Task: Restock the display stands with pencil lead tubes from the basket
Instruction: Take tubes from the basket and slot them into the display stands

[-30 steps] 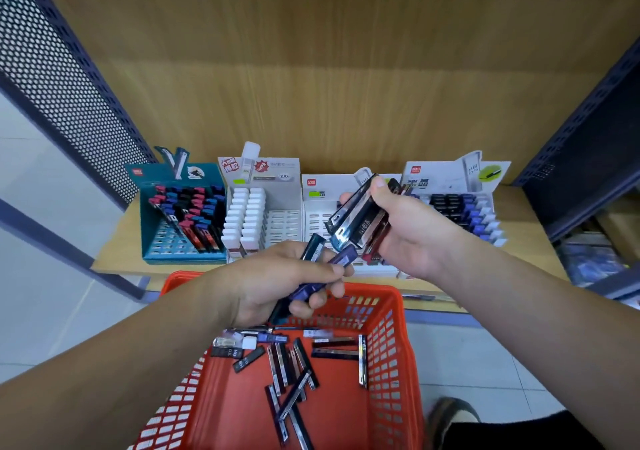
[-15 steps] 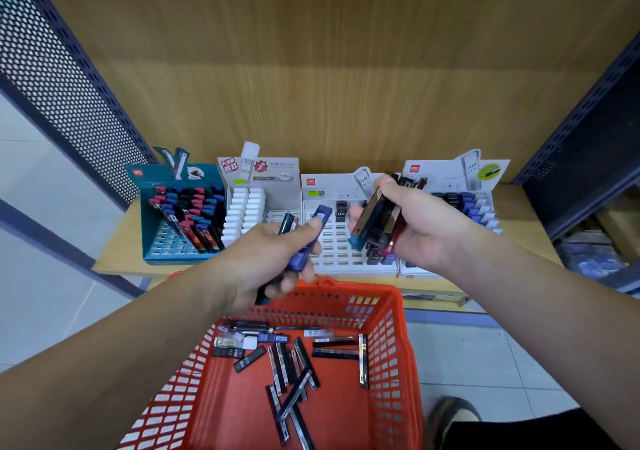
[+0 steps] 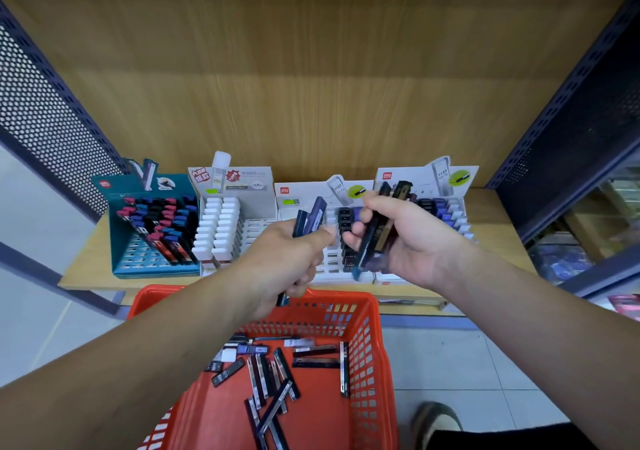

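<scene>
Wooden shelf (image 3: 90,269) ahead: left hand (image 3: 287,259) grips slim blue tubes (image 3: 313,219), right hand (image 3: 422,242) clutches dark tubes (image 3: 377,238), fingers (image 3: 351,240) curled.

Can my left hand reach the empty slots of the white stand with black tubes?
Probably yes: the left hand, gripping blue lead tubes, hovers just before the white slotted display stand; nothing lies between.

Both bare forearms reach forward from the lower corners and converge at mid-frame. The left grip (image 3: 287,262), knuckles up, curls round two pencil lead tubes (image 3: 313,219) that stick up past its thumb. The right grip (image 3: 412,242), palm turned leftward, clasps a bundle of tubes (image 3: 377,235), perhaps five or six, with its fingertips just beside the left thumb.
</scene>
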Action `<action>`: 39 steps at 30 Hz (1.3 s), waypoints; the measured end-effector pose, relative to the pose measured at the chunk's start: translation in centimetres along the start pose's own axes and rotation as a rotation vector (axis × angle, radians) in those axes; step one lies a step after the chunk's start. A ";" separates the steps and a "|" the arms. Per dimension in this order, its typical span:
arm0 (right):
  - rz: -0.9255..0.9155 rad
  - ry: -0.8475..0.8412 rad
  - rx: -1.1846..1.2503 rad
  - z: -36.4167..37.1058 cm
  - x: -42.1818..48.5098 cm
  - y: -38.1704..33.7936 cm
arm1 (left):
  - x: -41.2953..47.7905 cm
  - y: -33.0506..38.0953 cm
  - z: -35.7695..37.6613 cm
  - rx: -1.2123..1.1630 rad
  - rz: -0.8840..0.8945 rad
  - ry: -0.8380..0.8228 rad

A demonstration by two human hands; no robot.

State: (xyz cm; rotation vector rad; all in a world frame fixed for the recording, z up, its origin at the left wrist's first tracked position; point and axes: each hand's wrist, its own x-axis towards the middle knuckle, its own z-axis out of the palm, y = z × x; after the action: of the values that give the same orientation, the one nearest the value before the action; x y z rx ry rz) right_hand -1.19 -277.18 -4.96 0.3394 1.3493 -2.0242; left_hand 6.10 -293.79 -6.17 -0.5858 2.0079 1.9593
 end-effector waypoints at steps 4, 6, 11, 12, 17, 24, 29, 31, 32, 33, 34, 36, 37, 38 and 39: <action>-0.045 -0.055 0.099 -0.6 0.0 0.2 | 0.1 -0.4 2.1 -0.076 0.041 0.035; -0.048 -0.081 0.112 -0.7 -0.1 0.2 | 0.2 -0.5 2.7 -0.091 0.051 0.039; -0.052 -0.130 0.130 -0.9 -0.1 0.0 | 0.6 -0.1 2.4 -0.089 0.036 0.038; -0.059 -0.134 0.116 -0.8 -0.1 0.0 | 0.6 -0.1 2.3 -0.081 0.028 0.030; -0.092 -0.141 0.162 -0.9 0.1 -0.3 | 0.5 -0.2 1.7 -0.172 -0.021 -0.062; -0.104 -0.177 0.242 -0.7 0.5 -0.1 | 0.5 -0.4 2.2 -0.174 0.049 -0.039; -0.152 -0.073 0.267 -1.2 0.5 -0.9 | 0.7 -0.7 0.8 -0.186 -0.011 -0.076; -0.145 -0.046 0.253 -1.2 0.3 -1.0 | 0.7 -1.0 0.6 -0.188 -0.037 -0.087; -0.141 -0.032 0.250 -1.1 0.3 -1.1 | 0.7 -1.1 0.6 -0.187 -0.058 -0.095; -0.139 -0.020 0.259 -1.1 0.3 -1.3 | 0.8 -1.4 0.5 -0.186 -0.080 -0.094; -0.141 -0.007 0.281 -1.2 0.4 -1.4 | 0.9 -1.6 0.3 -0.177 -0.101 -0.093; -0.148 0.017 0.332 -1.3 0.7 -1.6 | 0.9 -1.7 -0.1 -0.143 -0.115 -0.099; -0.145 0.031 0.339 -1.3 0.8 -1.5 | 0.9 -1.8 -0.3 -0.132 -0.113 -0.111; -0.138 0.048 0.329 -1.2 0.9 -1.3 | 0.8 -1.8 -0.4 -0.125 -0.116 -0.129; -0.129 0.061 0.317 -1.1 1.0 -1.0 | 0.8 -1.9 -0.5 -0.121 -0.115 -0.142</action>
State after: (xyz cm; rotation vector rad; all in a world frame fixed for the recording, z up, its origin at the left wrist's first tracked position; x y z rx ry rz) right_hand -2.78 -276.30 -5.25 0.4685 1.1079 -2.3582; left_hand 6.37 -294.37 -8.18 -0.5599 1.7424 2.0039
